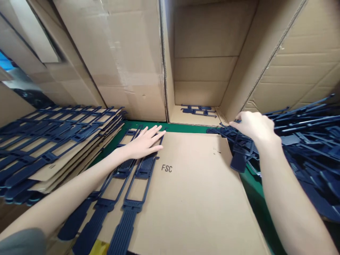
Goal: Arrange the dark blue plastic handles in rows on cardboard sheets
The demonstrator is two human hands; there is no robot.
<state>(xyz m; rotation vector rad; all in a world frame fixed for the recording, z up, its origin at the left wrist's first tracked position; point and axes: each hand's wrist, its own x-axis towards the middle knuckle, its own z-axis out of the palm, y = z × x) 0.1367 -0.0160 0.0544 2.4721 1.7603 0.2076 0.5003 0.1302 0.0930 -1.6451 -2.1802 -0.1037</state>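
Observation:
My left hand lies flat with its fingers spread, over the upper ends of dark blue plastic frames laid side by side on a cardboard sheet. The sheet is printed "FSC" and its right part is bare. My right hand is at the near edge of a tangled pile of the same dark blue parts. Its fingers are bent down and partly hidden behind the hand, so what they grip cannot be made out. A dark blue piece hangs over the sheet's right edge below that hand.
At the left stands a stack of cardboard sheets layered with dark blue frames. An open cardboard box at the back holds a few dark parts. Large cardboard panels surround the green surface. Something yellow shows at the bottom.

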